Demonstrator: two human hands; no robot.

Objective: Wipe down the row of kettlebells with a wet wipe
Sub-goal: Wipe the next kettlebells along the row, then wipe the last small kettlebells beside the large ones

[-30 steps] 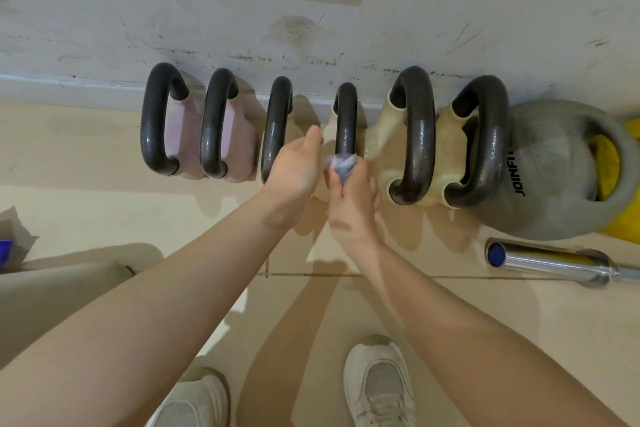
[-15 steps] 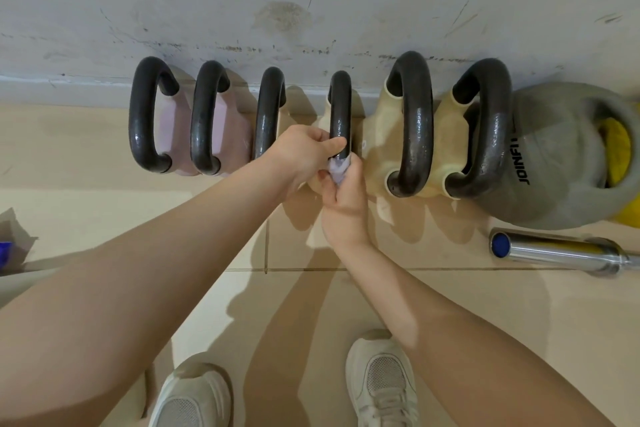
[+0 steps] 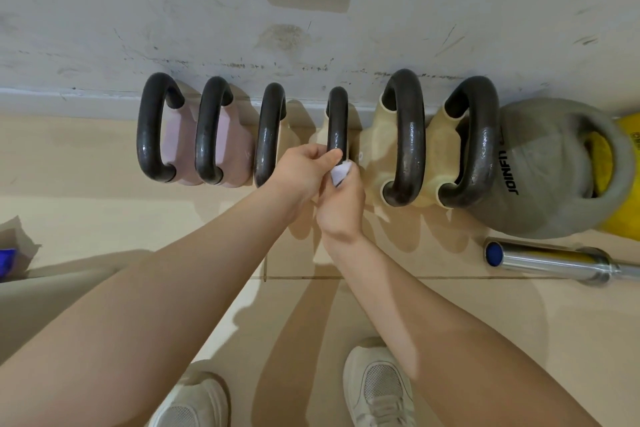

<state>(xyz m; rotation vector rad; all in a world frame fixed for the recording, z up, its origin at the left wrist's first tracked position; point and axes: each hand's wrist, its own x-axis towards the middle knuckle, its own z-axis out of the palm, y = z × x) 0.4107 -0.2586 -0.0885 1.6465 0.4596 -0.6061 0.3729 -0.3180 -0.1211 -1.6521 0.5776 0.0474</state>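
You've got the fourth kettlebell handle (image 3: 337, 121) from the left in your left hand (image 3: 301, 172), grip curled round its near end to steady it. Your right hand (image 3: 341, 204) has the wet wipe (image 3: 341, 175) pinched in its fingers, pressed against the base of that same handle. I'd wrap the wipe right round the bar and slide it the full length, then do the cream body underneath. Shift your left hand as you go so the spot it covers gets cleaned too. The grey kettlebell (image 3: 540, 180) sits further right.
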